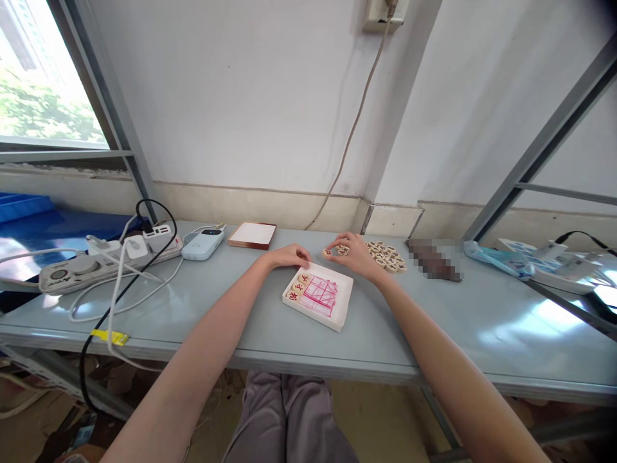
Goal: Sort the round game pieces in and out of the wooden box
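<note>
- So the right hand (354, 254) has thumb and index fingertips pinched narrow on a round piece (327, 253) with a red character. It sits right at the fingertips, on the side facing the left hand, beyond the tray's far edge.
- There's a second piece (342, 249) showing in the gap between that thumb and index finger. Can't tell if the hand is touching it.
- Left hand (290, 256) is at the far-left corner of a shallow white tray (344, 296), fingers bent and bunched close, touching the rim there. Honestly can't tell if they're gripping it or just resting.
- Inside the tray, three red-marked pieces (299, 287) are in a row along its left wall, below the left fingertips. The floor of it has messy pink-red lines.
- Rest of the pieces are in a flat cluster (388, 256) just beside the right hand, toward the table's (366, 321) back edge.
- A lid-like box part (252, 235), white inside with brown sides, lies near the back edge, left of the left hand.
- Farther left: a pale gadget (202, 245), then a power strip (67, 275) with cables trailing over the table's front edge.
- Something pixelated (434, 259) lies to the right of the cluster, no clue what.
</note>
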Tool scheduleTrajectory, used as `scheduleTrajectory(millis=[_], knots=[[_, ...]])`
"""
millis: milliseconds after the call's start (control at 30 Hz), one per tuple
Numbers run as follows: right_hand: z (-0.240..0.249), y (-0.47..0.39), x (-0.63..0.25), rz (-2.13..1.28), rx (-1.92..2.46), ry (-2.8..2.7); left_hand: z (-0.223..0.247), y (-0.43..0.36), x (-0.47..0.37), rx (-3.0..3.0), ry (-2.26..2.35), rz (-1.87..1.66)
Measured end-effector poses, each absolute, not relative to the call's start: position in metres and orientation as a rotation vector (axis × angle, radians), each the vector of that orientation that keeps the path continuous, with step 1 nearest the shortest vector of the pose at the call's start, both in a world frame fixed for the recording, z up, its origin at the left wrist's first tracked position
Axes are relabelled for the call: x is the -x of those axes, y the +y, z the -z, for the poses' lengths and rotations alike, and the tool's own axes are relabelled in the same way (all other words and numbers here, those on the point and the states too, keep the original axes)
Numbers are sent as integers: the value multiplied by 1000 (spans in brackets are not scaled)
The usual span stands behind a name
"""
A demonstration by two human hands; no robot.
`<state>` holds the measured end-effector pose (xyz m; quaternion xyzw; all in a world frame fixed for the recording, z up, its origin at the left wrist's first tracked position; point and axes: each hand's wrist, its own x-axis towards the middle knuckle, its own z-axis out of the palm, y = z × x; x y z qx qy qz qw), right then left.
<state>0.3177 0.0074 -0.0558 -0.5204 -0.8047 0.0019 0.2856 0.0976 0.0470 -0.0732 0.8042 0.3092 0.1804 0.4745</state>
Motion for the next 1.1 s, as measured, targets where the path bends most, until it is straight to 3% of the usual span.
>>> scheduleTrajectory(millis=[267, 667, 900, 1100], knots=[[68, 10, -312, 422, 1445, -2252, 71, 45, -99, -1979, 783, -449], [82, 21, -309, 567, 1609, -2268, 76, 50, -99, -1992, 770, -447], [89, 26, -312, 515, 1726, -2239, 76, 50, -98, -1969, 767, -437], [65, 8, -302, 339, 1435, -2194, 76, 50, -98, -1949, 803, -423]])
